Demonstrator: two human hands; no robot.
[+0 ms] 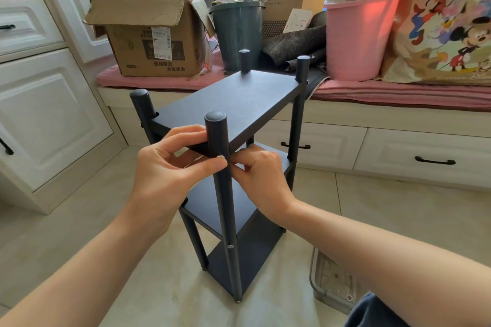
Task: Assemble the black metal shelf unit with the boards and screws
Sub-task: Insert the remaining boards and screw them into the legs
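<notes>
The black metal shelf unit (239,103) stands upright on the tiled floor, with three boards fitted between four round posts. My left hand (170,167) grips the near edge of the top board beside the front post (220,194), thumb against the post. My right hand (261,175) pinches something small against that post just under the top board; the thing itself is hidden by my fingertips. A silver screw head (230,246) shows lower on the same post.
A clear plastic bag (332,281) lies on the floor at lower right. Behind the shelf runs a window seat with a cardboard box (151,37), a dark bin (236,34) and a pink bucket (358,37). White cabinets (39,103) stand at left.
</notes>
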